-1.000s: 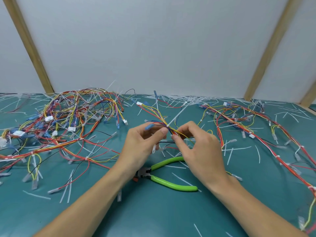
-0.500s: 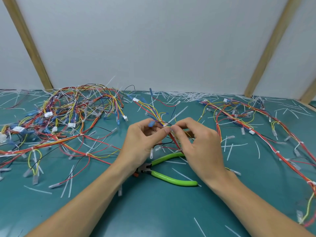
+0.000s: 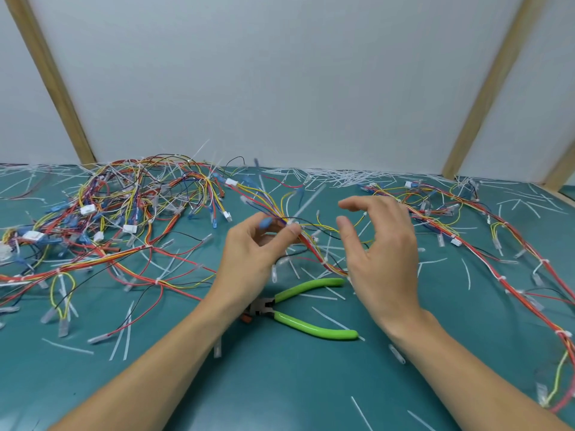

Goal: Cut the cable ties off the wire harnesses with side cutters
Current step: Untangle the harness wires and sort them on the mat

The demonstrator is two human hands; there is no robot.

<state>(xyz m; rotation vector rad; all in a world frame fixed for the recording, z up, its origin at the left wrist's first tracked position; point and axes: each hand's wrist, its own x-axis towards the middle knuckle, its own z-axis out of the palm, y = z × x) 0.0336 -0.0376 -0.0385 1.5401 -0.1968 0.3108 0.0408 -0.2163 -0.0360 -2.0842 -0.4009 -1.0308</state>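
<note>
teal table (image 3: 280, 384): harnesses (image 3: 102, 231), side cutters (image 3: 305, 309)

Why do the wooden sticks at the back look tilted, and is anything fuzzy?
Head view: the wide-angle lens makes the wooden posts lean inward. The right hand looks slightly smeared at its fingers, and the white tie scraps far back look soft. The green side cutters look sharp. The light is even, with no glare.

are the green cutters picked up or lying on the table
Lying on the table: the side cutters rest flat on the green mat, handles spread, neither hand touching them.

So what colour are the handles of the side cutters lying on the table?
Bright lime green handles, clearest in the head view.
</note>
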